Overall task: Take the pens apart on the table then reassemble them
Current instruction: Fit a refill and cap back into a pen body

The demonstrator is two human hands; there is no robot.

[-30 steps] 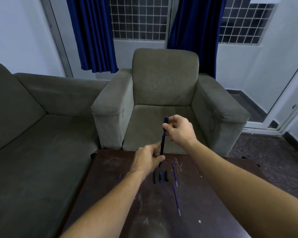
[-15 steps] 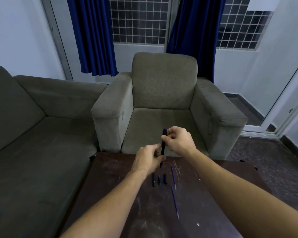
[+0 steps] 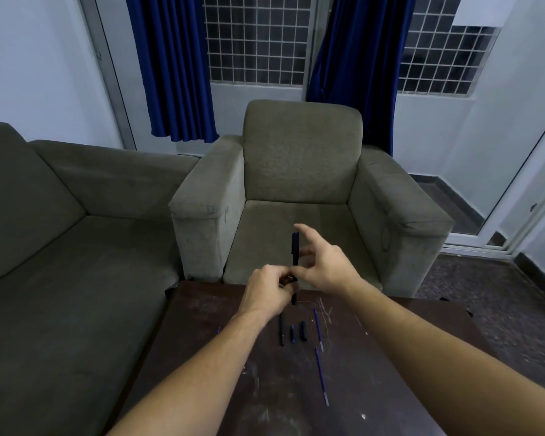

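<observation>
A dark blue pen (image 3: 295,247) stands upright above the far edge of the dark wooden table (image 3: 221,388). My left hand (image 3: 266,292) grips its lower part. My right hand (image 3: 326,267) pinches the pen's middle between thumb and a finger, with the other fingers spread. On the table below lie a black pen barrel (image 3: 282,330), two short dark pen pieces (image 3: 292,334) (image 3: 303,330), and two thin blue refills (image 3: 317,328) (image 3: 321,376).
A grey armchair (image 3: 299,171) stands just beyond the table, and a grey sofa (image 3: 60,247) runs along the left. A small blue bit (image 3: 218,330) lies on the table at the left. Blue curtains and barred windows are behind.
My right hand slid down from the pen's top to its middle and spread its fingers. The pen has stayed upright in my left hand. The view has tilted slightly.
</observation>
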